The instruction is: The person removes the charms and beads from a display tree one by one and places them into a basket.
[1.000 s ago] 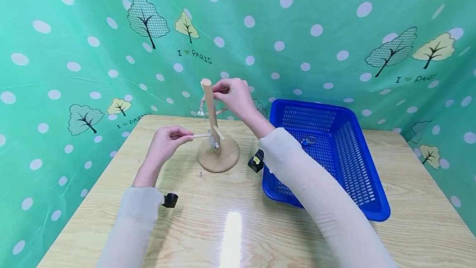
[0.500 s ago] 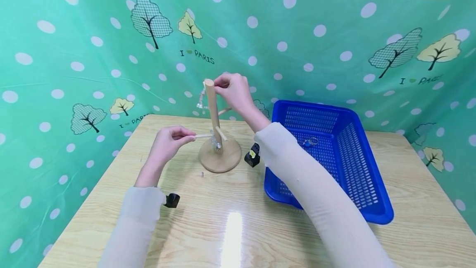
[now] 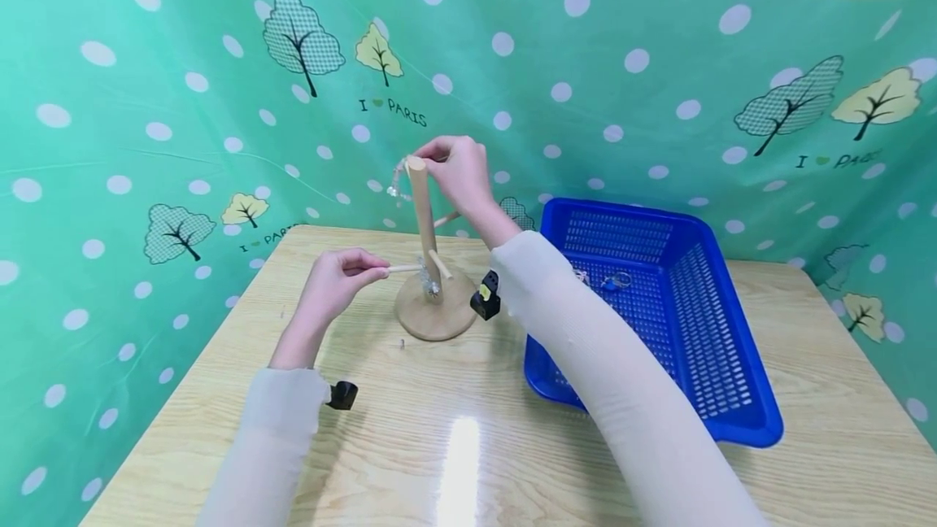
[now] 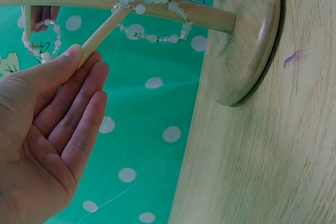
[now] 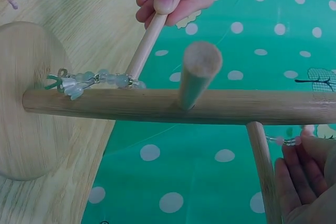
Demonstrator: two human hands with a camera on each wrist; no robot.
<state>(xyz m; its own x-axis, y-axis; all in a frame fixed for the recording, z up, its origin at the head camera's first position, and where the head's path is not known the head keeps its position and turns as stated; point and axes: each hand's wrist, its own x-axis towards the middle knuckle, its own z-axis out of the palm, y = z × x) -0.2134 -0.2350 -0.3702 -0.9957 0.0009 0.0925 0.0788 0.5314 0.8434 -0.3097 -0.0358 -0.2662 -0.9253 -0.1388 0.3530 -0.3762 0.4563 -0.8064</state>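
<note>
A wooden peg stand with a round base stands upright on the table. My left hand pinches the end of a low peg between thumb and index finger. Around that peg, close to the post, hangs a bracelet of pale clear beads with a silvery charm. Up at the top of the post, my right hand pinches a pinkish beaded bracelet. This bracelet droops on the left of the post top, beside an upper peg. The post partly hides my right fingertips in the head view.
Right of the stand sits a blue plastic basket, holding a keyring-like item with a blue part and a small beaded item. A tiny purplish piece lies on the table before the base. Other pegs jut from the post.
My right hand has risen a little along the post, lifting the pinkish bracelet towards the top. My left hand keeps its pinch on the low peg. The head view has shifted slightly.
</note>
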